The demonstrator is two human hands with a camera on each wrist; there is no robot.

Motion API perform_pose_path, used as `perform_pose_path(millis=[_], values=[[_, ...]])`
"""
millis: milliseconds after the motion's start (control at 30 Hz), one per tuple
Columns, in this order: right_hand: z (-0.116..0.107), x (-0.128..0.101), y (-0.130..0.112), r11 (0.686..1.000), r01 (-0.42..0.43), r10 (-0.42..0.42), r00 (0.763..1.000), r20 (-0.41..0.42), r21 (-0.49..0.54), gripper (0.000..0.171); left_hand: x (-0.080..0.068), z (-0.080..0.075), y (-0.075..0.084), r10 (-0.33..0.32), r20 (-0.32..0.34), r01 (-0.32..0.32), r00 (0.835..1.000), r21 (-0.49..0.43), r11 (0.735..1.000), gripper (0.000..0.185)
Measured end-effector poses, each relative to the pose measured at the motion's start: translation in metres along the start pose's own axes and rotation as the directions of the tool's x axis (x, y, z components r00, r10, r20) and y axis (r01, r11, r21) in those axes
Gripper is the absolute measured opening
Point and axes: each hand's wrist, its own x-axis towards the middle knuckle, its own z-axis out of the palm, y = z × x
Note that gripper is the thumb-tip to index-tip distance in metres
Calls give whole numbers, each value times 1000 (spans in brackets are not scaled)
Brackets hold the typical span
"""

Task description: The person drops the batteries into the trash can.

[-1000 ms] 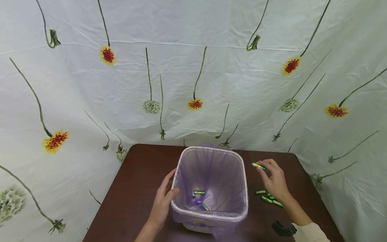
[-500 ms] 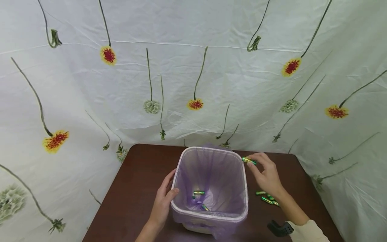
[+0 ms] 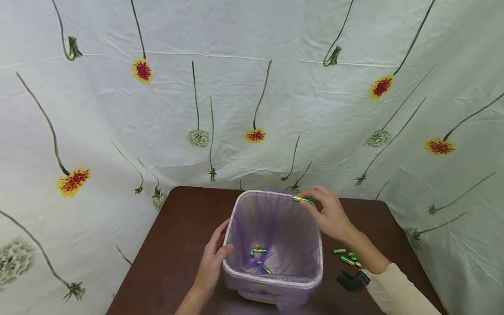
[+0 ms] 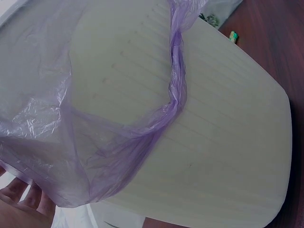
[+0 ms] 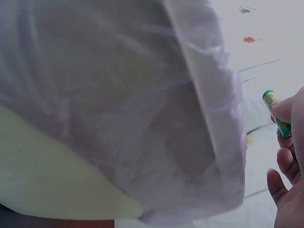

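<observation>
Green and gold, the battery sits pinched between the thumb and fingertips of your right hand, just above the far right corner of the bin, at about one o'clock on its rim. The other fingers of that hand hang loosely curled, as the right wrist view shows. Your left hand grips the bin's near left rim at about eight o'clock, thumb hooked over the edge and fingers against the outer wall.

To do this well, I judge you should carry the battery further in over the open mouth before you let go, since it hangs close to the rim and could strike the edge or catch the purple liner folded over it. Keep your left hand firm so the light bin does not slide on the table.

Two batteries already lie at the bottom of the liner. More loose batteries lie on the table at three o'clock from the bin, just under your right forearm. A black strap piece shows at your right wrist. Behind the table hangs a white cloth printed with flowers. Nothing stands between the battery and the opening.
</observation>
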Motion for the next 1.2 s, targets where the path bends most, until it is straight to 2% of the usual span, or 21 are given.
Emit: perform_pose_path(millis=[133, 333, 467, 733, 1200], values=[[6, 9, -3, 1000, 26, -26, 999, 42, 8, 18, -1, -1, 0, 4, 4, -4, 1000, -1, 1000, 59], [13, 22, -6, 993, 116, -117, 990, 79, 16, 18, 0, -1, 2, 37, 24, -37, 999, -9, 999, 59], [20, 28, -9, 990, 137, -141, 984, 113, 40, 17, 0, -1, 2, 43, 28, -43, 999, -11, 999, 59], [23, 36, -14, 995, 103, -104, 986, 132, 11, 29, 0, -2, 1, 45, 34, -45, 998, -14, 999, 59], [11, 21, -4, 996, 88, -84, 989, 120, -30, 25, 0, -1, 0, 41, 24, -41, 999, -4, 999, 59]])
